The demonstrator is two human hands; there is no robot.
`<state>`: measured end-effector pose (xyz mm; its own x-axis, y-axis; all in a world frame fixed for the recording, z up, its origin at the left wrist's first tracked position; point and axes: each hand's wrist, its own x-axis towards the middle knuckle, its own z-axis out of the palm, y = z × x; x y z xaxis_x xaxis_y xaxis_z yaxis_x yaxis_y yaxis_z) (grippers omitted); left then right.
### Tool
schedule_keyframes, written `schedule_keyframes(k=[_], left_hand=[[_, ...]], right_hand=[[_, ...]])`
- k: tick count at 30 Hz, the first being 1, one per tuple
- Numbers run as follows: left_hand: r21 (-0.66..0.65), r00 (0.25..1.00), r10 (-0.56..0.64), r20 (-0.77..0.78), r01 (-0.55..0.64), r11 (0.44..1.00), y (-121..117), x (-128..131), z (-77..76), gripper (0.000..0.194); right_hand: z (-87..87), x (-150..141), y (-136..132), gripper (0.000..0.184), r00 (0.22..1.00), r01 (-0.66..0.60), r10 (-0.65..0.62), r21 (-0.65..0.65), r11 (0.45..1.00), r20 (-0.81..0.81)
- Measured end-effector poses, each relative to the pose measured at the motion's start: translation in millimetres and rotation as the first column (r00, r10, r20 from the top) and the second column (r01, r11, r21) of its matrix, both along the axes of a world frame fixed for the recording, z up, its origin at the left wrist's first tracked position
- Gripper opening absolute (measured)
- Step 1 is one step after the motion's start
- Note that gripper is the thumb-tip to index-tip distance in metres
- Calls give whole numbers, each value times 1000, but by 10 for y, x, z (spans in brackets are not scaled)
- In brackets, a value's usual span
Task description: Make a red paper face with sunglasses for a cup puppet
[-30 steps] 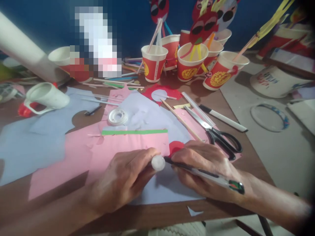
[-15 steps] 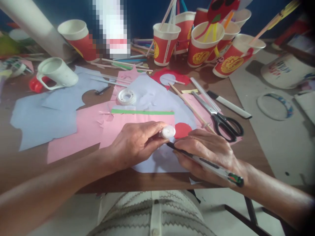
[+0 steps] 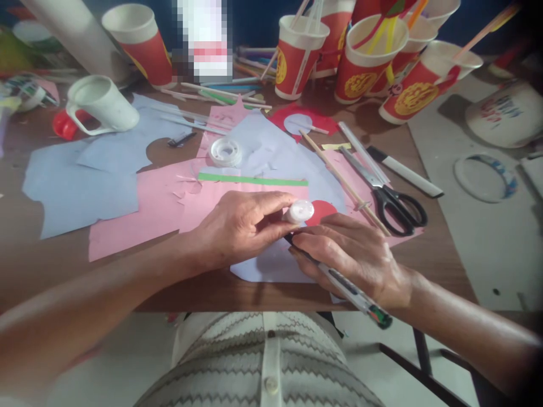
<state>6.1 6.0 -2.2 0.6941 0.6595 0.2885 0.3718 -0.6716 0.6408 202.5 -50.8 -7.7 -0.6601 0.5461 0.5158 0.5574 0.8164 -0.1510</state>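
Observation:
My left hand (image 3: 240,226) pinches a small white round cap (image 3: 299,212) and presses it onto lilac paper (image 3: 271,164) near the table's front edge. My right hand (image 3: 352,254) grips a pen (image 3: 345,285) whose tip sits against the cap's near side. A red paper circle (image 3: 322,210) lies just behind the cap. Pink paper (image 3: 144,209) with a green strip (image 3: 252,180) lies under my left hand.
Black-handled scissors (image 3: 390,198), a wooden stick (image 3: 339,181) and a marker (image 3: 405,171) lie to the right. A tape roll (image 3: 225,151) and a tipped white mug (image 3: 102,104) sit behind. Several red paper cups (image 3: 297,56) line the back. Grey board (image 3: 466,215) covers the right side.
The view has tilted down, showing my lap. Both hands stay together on the cap; the pen has swung slightly steeper around it.

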Motion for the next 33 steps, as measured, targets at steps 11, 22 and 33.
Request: schedule_keyframes(k=[11, 22, 33], left_hand=[[-19, 999, 33, -23, -33, 999, -18, 6, 5, 18], [-23, 1000, 22, -17, -23, 999, -33, 4, 15, 14], [-104, 999, -7, -33, 4, 995, -24, 2, 63, 8]], right_hand=[[22, 102, -56, 14, 998, 51, -55, -109, 993, -39], [6, 140, -17, 5, 963, 246, -260, -151, 957, -77], [77, 124, 195, 7, 947, 270, -305, -267, 925, -102]])
